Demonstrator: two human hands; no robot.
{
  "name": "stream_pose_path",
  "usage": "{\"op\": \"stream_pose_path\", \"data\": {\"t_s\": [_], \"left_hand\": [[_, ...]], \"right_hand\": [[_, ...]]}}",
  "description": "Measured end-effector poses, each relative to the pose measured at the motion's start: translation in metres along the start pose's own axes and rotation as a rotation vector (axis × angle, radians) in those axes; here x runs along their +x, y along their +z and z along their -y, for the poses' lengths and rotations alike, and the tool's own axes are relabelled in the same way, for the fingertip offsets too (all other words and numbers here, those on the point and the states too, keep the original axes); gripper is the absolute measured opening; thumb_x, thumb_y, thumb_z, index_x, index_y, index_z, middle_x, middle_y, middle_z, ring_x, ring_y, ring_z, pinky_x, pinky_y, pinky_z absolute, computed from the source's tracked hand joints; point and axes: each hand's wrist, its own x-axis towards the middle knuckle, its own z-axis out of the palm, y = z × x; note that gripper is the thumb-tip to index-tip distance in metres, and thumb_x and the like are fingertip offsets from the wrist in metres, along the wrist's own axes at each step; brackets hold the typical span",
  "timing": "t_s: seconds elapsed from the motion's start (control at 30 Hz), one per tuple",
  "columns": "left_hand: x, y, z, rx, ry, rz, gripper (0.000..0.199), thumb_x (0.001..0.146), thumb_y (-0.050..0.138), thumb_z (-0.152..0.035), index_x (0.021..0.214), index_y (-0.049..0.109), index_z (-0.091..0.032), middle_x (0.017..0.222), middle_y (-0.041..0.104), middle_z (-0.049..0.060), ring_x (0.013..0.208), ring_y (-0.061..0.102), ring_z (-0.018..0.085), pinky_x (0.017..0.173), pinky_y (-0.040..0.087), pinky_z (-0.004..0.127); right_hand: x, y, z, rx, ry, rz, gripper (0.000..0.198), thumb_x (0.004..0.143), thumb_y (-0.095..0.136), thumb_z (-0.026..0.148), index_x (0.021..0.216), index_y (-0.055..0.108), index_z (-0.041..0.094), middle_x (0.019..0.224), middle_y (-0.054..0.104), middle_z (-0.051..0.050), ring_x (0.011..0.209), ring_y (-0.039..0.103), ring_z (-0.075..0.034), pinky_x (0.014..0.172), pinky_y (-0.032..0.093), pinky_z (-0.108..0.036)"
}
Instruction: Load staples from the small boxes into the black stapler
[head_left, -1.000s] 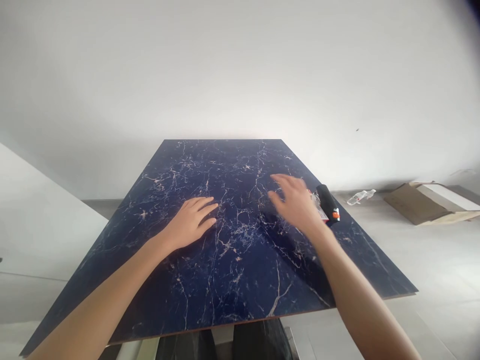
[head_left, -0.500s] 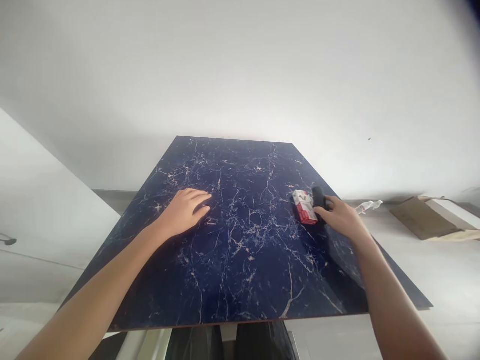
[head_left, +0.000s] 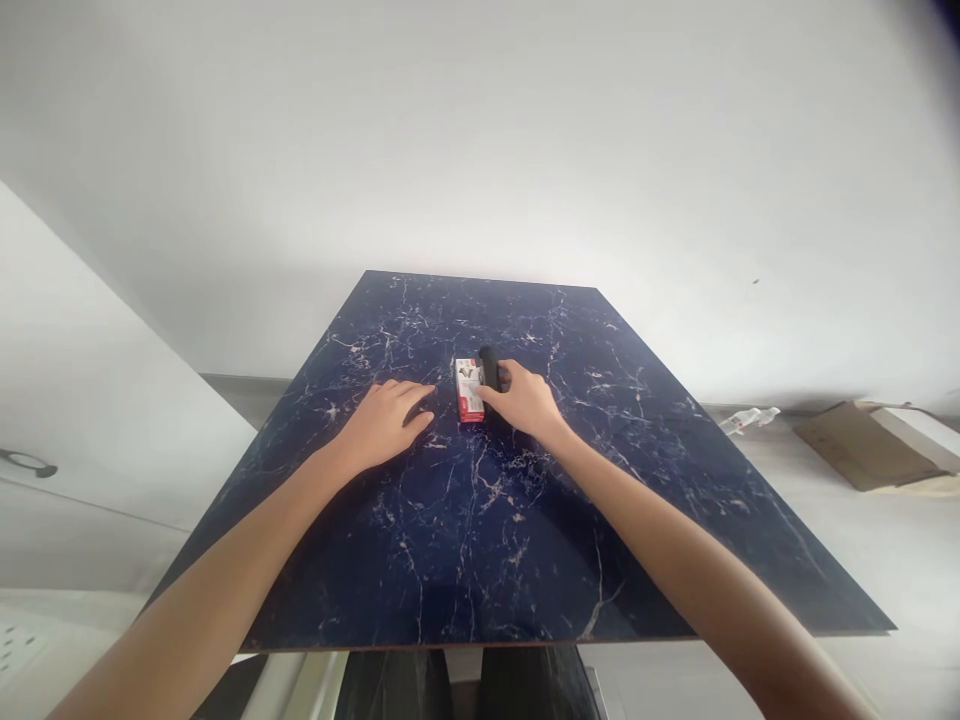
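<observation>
Near the middle of the table, my right hand (head_left: 523, 400) is closed round a black elongated object (head_left: 490, 370), whose exact kind I cannot make out. Pressed against its left side is a small red-and-white box (head_left: 470, 390) with a dark picture on its top. My thumb reaches across toward the box, and my other right fingers are partly hidden behind the black object. Left of the box, apart from it, my left hand (head_left: 386, 422) rests over the tabletop with fingers stretched and thumb spread, holding nothing.
The dark blue marble-patterned table (head_left: 465, 560) reaches back to a pale wall (head_left: 480, 140). On the floor to the right lie a clear plastic item (head_left: 748, 420) and an open cardboard box (head_left: 870, 445). A white panel with a dark handle (head_left: 28, 463) stands at left.
My right hand has carried or slid the black object and the red-and-white box leftward together, from the table's right side to its middle. My left hand has barely moved; the view shifted slightly.
</observation>
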Motion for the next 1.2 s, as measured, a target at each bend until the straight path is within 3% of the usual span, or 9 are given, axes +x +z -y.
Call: {"op": "stream_pose_path", "data": {"t_s": [0.2,0.4,0.53,0.7,0.97,1.03,1.13,1.2], "left_hand": [[0.001,0.005,0.000,-0.082,-0.089,-0.027,0.058,0.099,0.052,-0.042,0.152,0.045,-0.022,0.147,0.057,0.013,0.133,0.054,0.034,0.107,0.046,0.050],[0.005,0.001,0.018,-0.058,-0.161,-0.137,0.052,0.090,0.061,-0.027,0.141,0.054,-0.016,0.141,0.057,0.015,0.126,0.059,0.032,0.104,0.050,0.042],[0.006,-0.007,0.030,-0.025,-0.232,-0.116,0.049,0.087,0.063,-0.027,0.135,0.059,-0.018,0.133,0.063,0.013,0.118,0.063,0.032,0.101,0.051,0.043],[0.007,-0.008,0.029,0.021,-0.228,-0.088,0.049,0.084,0.063,-0.031,0.132,0.062,-0.017,0.124,0.068,0.015,0.114,0.064,0.036,0.098,0.052,0.046],[0.008,-0.007,0.033,0.000,-0.235,-0.102,0.056,0.080,0.061,-0.024,0.136,0.058,-0.020,0.131,0.065,0.014,0.124,0.059,0.036,0.103,0.049,0.046],[0.008,-0.007,0.033,0.006,-0.263,-0.107,0.059,0.084,0.063,-0.034,0.141,0.055,-0.019,0.138,0.061,0.015,0.130,0.054,0.038,0.107,0.045,0.050],[0.007,-0.007,0.033,0.042,-0.319,-0.143,0.060,0.088,0.063,-0.048,0.140,0.058,-0.018,0.147,0.053,0.018,0.137,0.047,0.041,0.112,0.040,0.054],[0.007,-0.008,0.034,0.057,-0.328,-0.144,0.053,0.089,0.063,-0.049,0.132,0.065,-0.018,0.147,0.052,0.018,0.137,0.047,0.041,0.114,0.039,0.054]], "right_hand": [[0.014,0.037,0.033,0.127,-0.031,0.006,0.059,0.088,0.069,0.053,0.136,0.056,0.021,0.121,0.074,-0.011,0.106,0.072,-0.029,0.088,0.055,-0.041],[0.020,0.066,0.065,0.204,-0.062,0.041,0.057,0.088,0.069,0.048,0.137,0.054,0.022,0.122,0.074,-0.010,0.112,0.071,-0.030,0.098,0.053,-0.045],[0.029,0.077,0.058,0.365,-0.136,0.130,0.053,0.088,0.069,0.039,0.137,0.054,0.024,0.127,0.072,-0.009,0.109,0.072,-0.026,0.099,0.055,-0.044],[0.040,0.082,0.033,0.588,-0.113,0.230,0.041,0.085,0.066,0.025,0.126,0.058,0.023,0.126,0.071,-0.009,0.099,0.074,-0.020,0.090,0.060,-0.039],[0.030,0.078,0.041,0.743,-0.153,0.438,0.039,0.080,0.060,0.008,0.116,0.059,0.022,0.134,0.067,-0.006,0.116,0.070,-0.023,0.092,0.060,-0.033],[0.032,0.080,0.041,0.673,-0.165,0.397,0.034,0.082,0.058,0.009,0.113,0.061,0.023,0.127,0.070,-0.006,0.110,0.072,-0.020,0.090,0.061,-0.032],[0.044,0.079,0.035,0.486,-0.145,0.157,0.030,0.089,0.049,0.012,0.114,0.062,0.022,0.118,0.073,-0.007,0.098,0.075,-0.019,0.091,0.061,-0.036],[0.057,0.076,0.031,0.396,-0.142,0.050,0.036,0.089,0.048,0.012,0.121,0.061,0.021,0.125,0.071,-0.009,0.104,0.073,-0.021,0.099,0.057,-0.042]]}}
